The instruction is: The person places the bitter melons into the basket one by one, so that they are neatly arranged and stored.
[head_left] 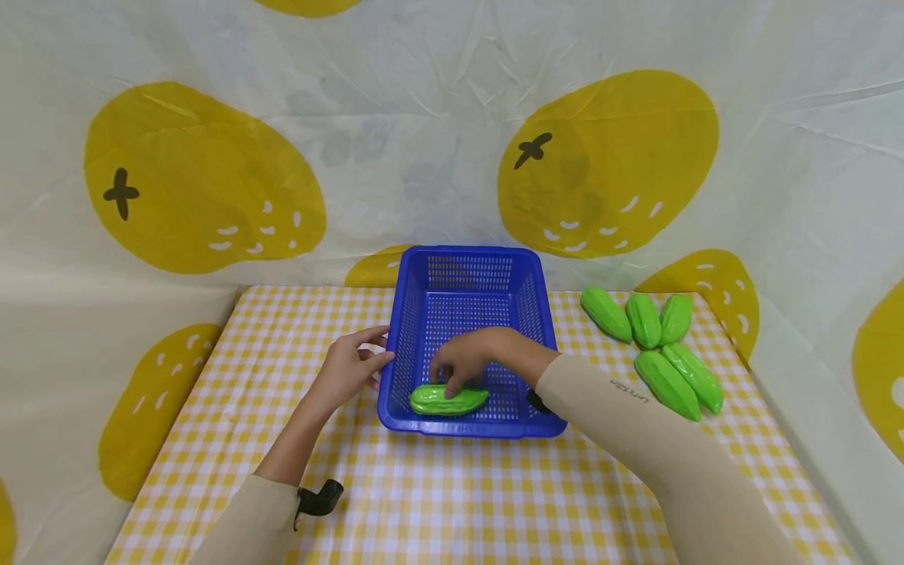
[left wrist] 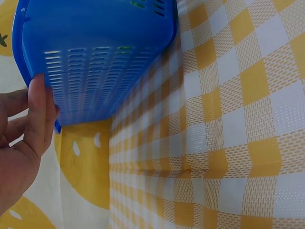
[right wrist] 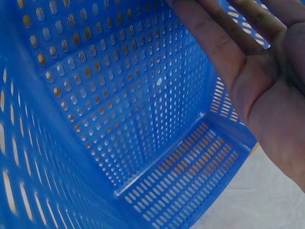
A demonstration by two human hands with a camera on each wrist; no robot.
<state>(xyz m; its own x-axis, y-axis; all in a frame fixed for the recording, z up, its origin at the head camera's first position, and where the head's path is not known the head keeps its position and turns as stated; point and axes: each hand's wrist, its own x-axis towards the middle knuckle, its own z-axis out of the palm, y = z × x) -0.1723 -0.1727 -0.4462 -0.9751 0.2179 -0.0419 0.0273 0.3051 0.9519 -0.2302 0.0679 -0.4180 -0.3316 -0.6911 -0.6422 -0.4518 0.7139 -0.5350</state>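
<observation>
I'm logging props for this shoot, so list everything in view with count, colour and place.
Basket: 1, blue, centre of the tablecloth
Loose vegetables: 5, green, on the tablecloth right of the basket
Basketed vegetable: 1, green, near end of the basket
Tablecloth: 1, yellow-and-white checked, under the basket
Backdrop: off-white with yellow fruit print, behind and beside
Wrist attachments: 2, black, at the sleeve ends
Sleeves: 2, beige, both arms
Left hand: 1, touching the basket's left side
Right hand: 1, touching the basketed vegetable

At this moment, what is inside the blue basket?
One green vegetable lies at the near end, touched by the right hand; beyond them, perforated floor shows. The floor beneath the vegetable and behind the hand is covered.
</observation>
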